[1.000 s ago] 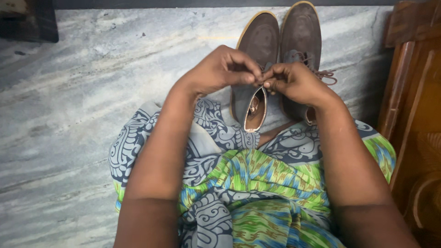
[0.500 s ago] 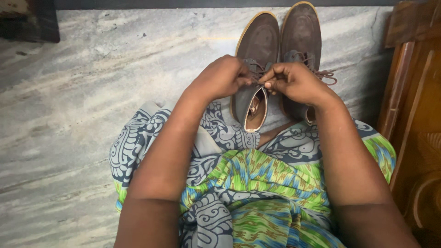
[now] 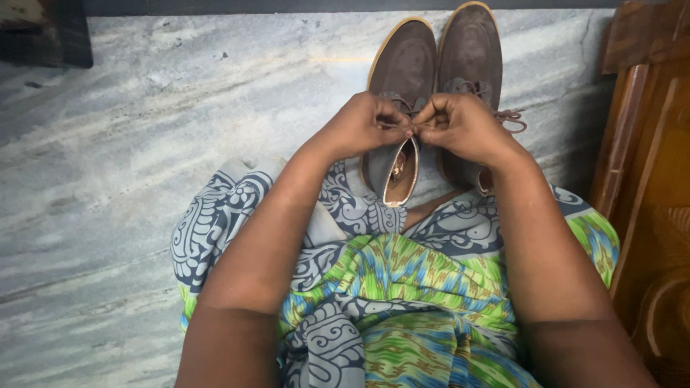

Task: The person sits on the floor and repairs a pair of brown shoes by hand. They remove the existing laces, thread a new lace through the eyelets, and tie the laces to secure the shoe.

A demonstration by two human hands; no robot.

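Two brown suede shoes stand side by side on the grey marble floor, toes pointing away from me. Over the left shoe (image 3: 404,65), my left hand (image 3: 363,123) and my right hand (image 3: 463,126) meet, fingertips pinched together on its brown lace. The right shoe (image 3: 472,50) stands beside it, its loose lace showing past my right hand. The left shoe's opening shows just below my hands. Both hands hide the lacing area.
My lap is covered by a green, blue and grey patterned cloth (image 3: 402,287). A dark wooden piece of furniture (image 3: 647,179) stands close on the right. A dark object (image 3: 43,36) sits at the far left corner of the marble floor (image 3: 144,144).
Both hands have drawn closer together over the left shoe, fingertips now touching at the lace. The shoes have stayed in place.
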